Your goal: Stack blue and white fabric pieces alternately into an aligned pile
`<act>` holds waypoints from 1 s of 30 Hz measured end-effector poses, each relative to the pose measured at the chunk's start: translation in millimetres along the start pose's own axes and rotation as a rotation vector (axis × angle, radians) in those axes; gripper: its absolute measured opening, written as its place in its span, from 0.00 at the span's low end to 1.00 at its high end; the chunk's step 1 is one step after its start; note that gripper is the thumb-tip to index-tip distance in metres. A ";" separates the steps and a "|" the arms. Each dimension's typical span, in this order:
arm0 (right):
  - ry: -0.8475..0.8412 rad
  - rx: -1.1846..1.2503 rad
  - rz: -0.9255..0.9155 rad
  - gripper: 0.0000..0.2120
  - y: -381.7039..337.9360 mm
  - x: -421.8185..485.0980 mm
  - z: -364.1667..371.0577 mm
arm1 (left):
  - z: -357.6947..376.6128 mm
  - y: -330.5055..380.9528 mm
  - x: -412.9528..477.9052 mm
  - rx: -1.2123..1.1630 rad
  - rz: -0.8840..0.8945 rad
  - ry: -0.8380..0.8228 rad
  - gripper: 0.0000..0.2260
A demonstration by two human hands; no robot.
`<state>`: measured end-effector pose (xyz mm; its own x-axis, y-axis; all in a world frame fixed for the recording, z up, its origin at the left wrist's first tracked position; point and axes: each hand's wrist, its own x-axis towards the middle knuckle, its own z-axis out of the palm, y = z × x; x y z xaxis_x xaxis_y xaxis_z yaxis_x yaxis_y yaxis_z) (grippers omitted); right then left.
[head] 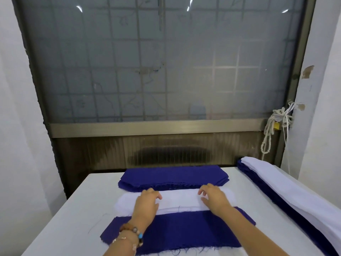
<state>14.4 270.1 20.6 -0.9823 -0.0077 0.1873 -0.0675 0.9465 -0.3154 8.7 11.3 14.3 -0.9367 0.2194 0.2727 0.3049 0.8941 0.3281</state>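
Nearest edge of table (64,218): one blue piece (184,231) lies flat, frayed hem toward the viewer. Both forearms reach across it; beaded bracelets (132,234) on the left wrist. Left hand (147,200) and right hand (214,197) sit palm-down on the white fabric stack (179,199) just beyond — fingers bent, tips on the cloth, right fingers spread. Cannot tell whether either hand pinches a layer. Behind, touching the white stack: blue fabric stack (173,175). Far right: long blue-and-white pile (276,183). Frosted window (162,61) at the back.
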 end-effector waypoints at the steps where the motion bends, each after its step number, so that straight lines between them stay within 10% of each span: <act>1: -0.008 0.005 -0.035 0.10 -8.2 4.5 8.0 | 6.0 5.6 6.2 0.016 0.023 -0.032 0.13; 12: -0.111 -0.047 -0.134 0.18 -55.2 58.0 52.5 | 49.3 25.2 53.5 0.038 -0.009 -0.101 0.17; 19: -0.111 0.044 -0.129 0.02 -46.1 62.9 52.5 | 52.3 27.3 64.6 0.061 0.006 -0.150 0.05; 30: 0.080 -0.100 -0.240 0.12 -45.6 43.5 61.0 | 46.7 24.2 50.4 0.350 0.336 -0.019 0.12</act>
<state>-35.9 206.9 -13.6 -0.9231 -0.2138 0.3195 -0.2751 0.9479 -0.1607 -39.2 62.2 -6.3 -0.8001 0.5229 0.2939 0.5182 0.8494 -0.1004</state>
